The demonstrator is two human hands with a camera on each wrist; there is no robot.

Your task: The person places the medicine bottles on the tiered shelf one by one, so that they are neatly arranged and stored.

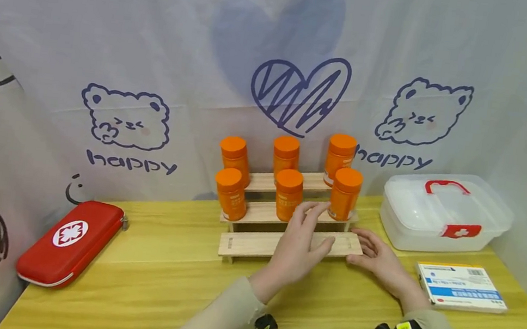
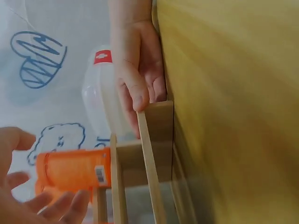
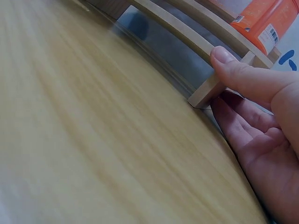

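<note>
A three-step wooden display rack (image 1: pixel 253 244) stands on the table, its lowest step bare. Several orange bottles (image 1: pixel 287 195) with orange lids are set along the two upper steps. My right hand (image 1: pixel 377 260) is at the rack's right end. In the right wrist view its thumb (image 3: pixel 229 60) presses the front of the lowest step, while the fingers bend in against the side panel (image 3: pixel 208 91). My left hand (image 1: pixel 300 243) hovers over the lowest step, fingers spread loosely and holding nothing, in front of the middle-step bottles.
To the right is a clear plastic first-aid box (image 1: pixel 415 219) with a red handle, and a white-and-blue medicine box (image 1: pixel 463 288) lies before it. A red zipped first-aid case (image 1: pixel 87 236) lies at the left. A printed cloth (image 1: pixel 215 71) hangs behind the rack.
</note>
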